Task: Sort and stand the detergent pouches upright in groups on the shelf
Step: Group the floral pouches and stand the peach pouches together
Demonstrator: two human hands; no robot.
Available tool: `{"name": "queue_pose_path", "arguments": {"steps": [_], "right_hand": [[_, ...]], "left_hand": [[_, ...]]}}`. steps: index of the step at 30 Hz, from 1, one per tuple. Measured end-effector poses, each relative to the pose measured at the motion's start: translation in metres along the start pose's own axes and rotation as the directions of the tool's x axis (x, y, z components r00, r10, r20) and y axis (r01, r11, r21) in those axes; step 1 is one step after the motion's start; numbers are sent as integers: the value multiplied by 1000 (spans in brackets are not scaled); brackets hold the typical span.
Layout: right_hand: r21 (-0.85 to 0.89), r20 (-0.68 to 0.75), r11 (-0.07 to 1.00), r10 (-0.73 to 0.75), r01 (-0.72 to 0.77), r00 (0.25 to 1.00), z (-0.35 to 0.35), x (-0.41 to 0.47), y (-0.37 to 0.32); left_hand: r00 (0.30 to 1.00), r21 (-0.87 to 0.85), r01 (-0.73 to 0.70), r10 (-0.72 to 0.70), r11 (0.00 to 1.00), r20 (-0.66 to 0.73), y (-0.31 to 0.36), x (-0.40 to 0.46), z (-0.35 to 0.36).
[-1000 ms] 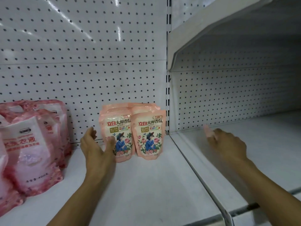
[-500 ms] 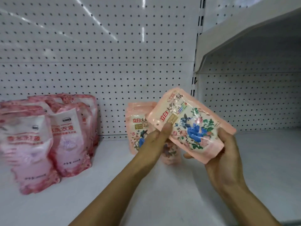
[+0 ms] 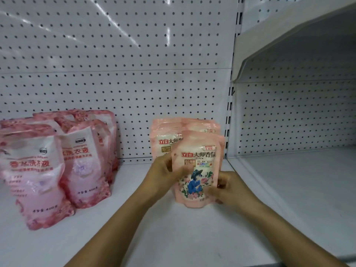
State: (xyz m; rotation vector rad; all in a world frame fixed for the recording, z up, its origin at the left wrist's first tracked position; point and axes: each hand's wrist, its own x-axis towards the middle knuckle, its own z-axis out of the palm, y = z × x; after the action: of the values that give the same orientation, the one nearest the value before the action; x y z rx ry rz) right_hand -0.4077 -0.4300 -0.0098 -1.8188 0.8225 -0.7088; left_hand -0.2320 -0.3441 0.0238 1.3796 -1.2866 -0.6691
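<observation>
A small peach pouch with a blue figure and flowers stands upright on the white shelf. My left hand grips its left edge and my right hand grips its lower right corner. Right behind it stands a group of like peach pouches against the pegboard. At the left, several larger pink pouches with white labels stand in rows.
A pegboard back wall closes the shelf. A vertical upright separates this bay from the right bay's shelf, which has a white upper shelf overhanging it.
The peach pouch was held tilted in the air in both hands; now it is turned upright and lowered onto the shelf in front of the peach group. One second ago my hands held nothing.
</observation>
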Motion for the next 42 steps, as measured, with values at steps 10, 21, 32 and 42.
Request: {"name": "queue_pose_path", "arguments": {"steps": [10,21,32,42], "right_hand": [[-252,-151,967,-62,22,987,7,41,10],[-324,-196,946,-72,5,978,16,41,19],[-315,-87,949,-19,-9,996,15,34,16],[-270,-83,962,15,-37,996,1,18,17]], "left_hand": [[951,259,113,-28,959,-309,-48,13,-5],[953,102,60,-27,993,-302,-54,8,-10],[952,182,146,-88,972,-292,-55,0,-7],[934,452,319,-196,833,-298,-52,-21,-1]]}}
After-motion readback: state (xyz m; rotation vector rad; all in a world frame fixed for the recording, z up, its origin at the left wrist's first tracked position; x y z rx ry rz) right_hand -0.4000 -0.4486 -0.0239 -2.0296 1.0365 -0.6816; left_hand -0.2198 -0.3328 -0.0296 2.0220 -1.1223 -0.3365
